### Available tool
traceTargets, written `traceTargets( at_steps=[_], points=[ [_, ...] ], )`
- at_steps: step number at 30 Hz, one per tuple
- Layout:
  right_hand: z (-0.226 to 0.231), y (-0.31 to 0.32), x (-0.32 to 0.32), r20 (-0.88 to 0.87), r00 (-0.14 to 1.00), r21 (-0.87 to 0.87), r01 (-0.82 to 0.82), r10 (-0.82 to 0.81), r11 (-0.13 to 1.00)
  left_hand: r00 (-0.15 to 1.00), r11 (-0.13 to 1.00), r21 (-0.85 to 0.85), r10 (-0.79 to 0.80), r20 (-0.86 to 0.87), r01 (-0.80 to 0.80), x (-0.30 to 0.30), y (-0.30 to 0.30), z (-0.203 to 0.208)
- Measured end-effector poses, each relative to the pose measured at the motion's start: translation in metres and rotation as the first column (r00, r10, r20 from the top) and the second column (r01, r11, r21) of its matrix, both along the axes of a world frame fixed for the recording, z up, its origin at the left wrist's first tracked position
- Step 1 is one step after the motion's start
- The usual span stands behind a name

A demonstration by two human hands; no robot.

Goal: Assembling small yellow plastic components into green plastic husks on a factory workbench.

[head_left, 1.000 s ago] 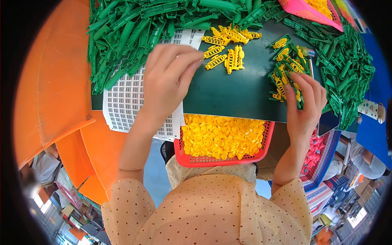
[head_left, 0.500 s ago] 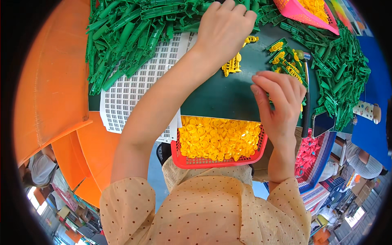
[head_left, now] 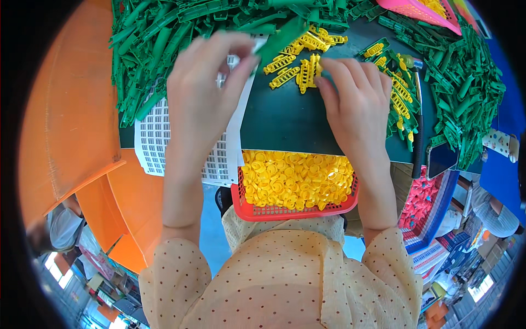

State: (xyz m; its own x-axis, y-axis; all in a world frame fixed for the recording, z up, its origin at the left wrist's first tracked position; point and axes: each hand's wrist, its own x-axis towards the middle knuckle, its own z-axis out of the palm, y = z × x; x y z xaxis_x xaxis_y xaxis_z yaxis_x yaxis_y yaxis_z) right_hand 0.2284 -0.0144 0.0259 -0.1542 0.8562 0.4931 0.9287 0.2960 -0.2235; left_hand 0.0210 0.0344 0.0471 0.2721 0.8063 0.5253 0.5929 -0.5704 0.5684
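My left hand [head_left: 203, 90], smeared by motion, pinches one end of a long green plastic piece [head_left: 283, 41] that slants up and to the right. On the dark green tabletop lies a small group of yellow slotted plastic pieces [head_left: 284, 77]. At the right side of that group, the thumb and index finger of my right hand [head_left: 359, 90] close on an upright yellow slotted piece [head_left: 316, 67]. Green pieces fitted with yellow inserts [head_left: 400, 97] lie just right of that hand. A big heap of green pieces [head_left: 159, 41] covers the far left.
White label sheets [head_left: 156, 137] hang over the table's front edge. A red basket [head_left: 274, 213] of small yellow round parts sits below it. To the right are a black-handled tool [head_left: 418, 120], a phone [head_left: 442, 159] and another green heap [head_left: 466, 98]. A pink basket [head_left: 450, 21] stands far right.
My left hand has drawn back from the far heap, bringing a green piece toward the left. My right hand has moved up and left to the yellow pieces.
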Motion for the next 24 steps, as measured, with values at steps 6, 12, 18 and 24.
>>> traceTargets(
  at_steps=[6, 12, 18, 24],
  points=[
    [-0.009, 0.012, -0.008, 0.111, 0.993, -0.096, 0.059, -0.048, 0.994, 0.983, 0.966, -0.223, -0.156, -0.101, 0.131, -0.025, -0.048, -0.019],
    [-0.003, 0.007, -0.008, 0.002, 1.0, -0.148, 0.006, -0.006, 0.989, 0.932, 0.947, -0.194, -0.295, -0.209, 0.256, -0.014, -0.051, -0.029],
    [-0.002, 0.013, -0.009, -0.077, 0.997, -0.124, -0.039, 0.03, 0.991, 0.961, 0.963, -0.145, -0.245, -0.126, 0.226, -0.003, -0.047, -0.031],
    [-0.019, 0.037, -0.005, 0.052, 0.998, 0.002, 0.026, -0.026, 1.0, 0.971, 0.984, -0.085, -0.169, -0.168, 0.156, 0.005, -0.031, -0.033]
  ],
)
